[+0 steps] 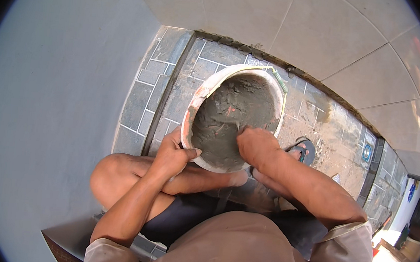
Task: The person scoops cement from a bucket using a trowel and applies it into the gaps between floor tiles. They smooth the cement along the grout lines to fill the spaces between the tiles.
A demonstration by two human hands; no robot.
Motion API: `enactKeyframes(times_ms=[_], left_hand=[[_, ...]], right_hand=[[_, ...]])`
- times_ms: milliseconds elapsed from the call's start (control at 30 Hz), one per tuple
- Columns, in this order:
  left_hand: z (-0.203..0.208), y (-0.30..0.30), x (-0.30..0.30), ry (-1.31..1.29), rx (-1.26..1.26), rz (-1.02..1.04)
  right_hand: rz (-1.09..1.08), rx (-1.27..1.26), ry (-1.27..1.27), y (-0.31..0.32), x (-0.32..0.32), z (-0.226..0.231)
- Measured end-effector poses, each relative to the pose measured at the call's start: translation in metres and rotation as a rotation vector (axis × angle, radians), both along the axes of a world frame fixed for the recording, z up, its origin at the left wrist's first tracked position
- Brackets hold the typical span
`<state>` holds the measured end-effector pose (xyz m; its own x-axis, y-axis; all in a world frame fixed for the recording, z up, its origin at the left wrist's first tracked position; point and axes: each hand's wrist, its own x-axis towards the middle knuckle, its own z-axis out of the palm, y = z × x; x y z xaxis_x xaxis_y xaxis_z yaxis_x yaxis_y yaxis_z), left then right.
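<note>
Head view, looking down on a crouching person. Nearest the camera, two bare forearms rise from rolled tan sleeves (107,250) at the lower edge and converge toward a bucket; a bent knee (109,179) lies under the left forearm.

The left forearm runs up and to the right, wrist slightly bent. The left hand (173,154) is closed over the near left rim of the bucket (209,88), thumb lying across the lip and fingers wrapped down the outer wall.

The right forearm comes in from the lower right and slopes up and to the left. The right hand (258,146) is curled inside the bucket's mouth at its near right side, knuckles uppermost, fingertips pressed into the grey mortar (231,115). Whether it grips a tool or only the mortar cannot be told, since the fingers are buried.

The bucket is round, white-rimmed with a reddish outer wall. It is tipped so that its open mouth faces the camera, its axis leaning toward the person. Wet mortar coats its inside. It stands on the grey tiled floor (145,94), just ahead of the knees.

A foot in a dark sandal (303,151) rests beside the bucket on the right. Beyond it runs an open joint (258,52) and then large pale tiles (306,24). A plain grey wall (58,81) fills the left.
</note>
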<state>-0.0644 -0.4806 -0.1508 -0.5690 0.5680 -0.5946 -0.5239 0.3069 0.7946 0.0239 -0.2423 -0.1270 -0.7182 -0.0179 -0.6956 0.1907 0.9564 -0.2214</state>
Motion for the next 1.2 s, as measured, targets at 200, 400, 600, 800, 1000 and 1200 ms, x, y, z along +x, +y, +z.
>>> enactKeyframes(times_ms=[200, 400, 600, 800, 1000, 1200], left_hand=[[0.001, 0.0, -0.001, -0.008, 0.016, -0.012], [-0.006, -0.001, 0.004, 0.063, 0.0, -0.074], [-0.006, 0.003, 0.014, 0.028, 0.048, -0.062], [-0.006, 0.006, 0.013, 0.123, 0.07, -0.086], [-0.009, 0.002, 0.02, 0.231, 0.074, -0.093], [-0.016, 0.004, 0.021, 0.358, 0.078, -0.101]], right_hand=[[-0.186, 0.002, 0.001, 0.011, 0.001, 0.02], [-0.189, 0.008, -0.004, 0.013, 0.011, 0.011], [-0.251, -0.081, -0.007, 0.032, 0.02, 0.014], [-0.083, -0.079, 0.043, 0.021, 0.032, 0.006], [-0.189, 0.175, 0.181, 0.031, 0.032, 0.014], [0.092, 0.341, 0.313, 0.028, 0.026, -0.032]])
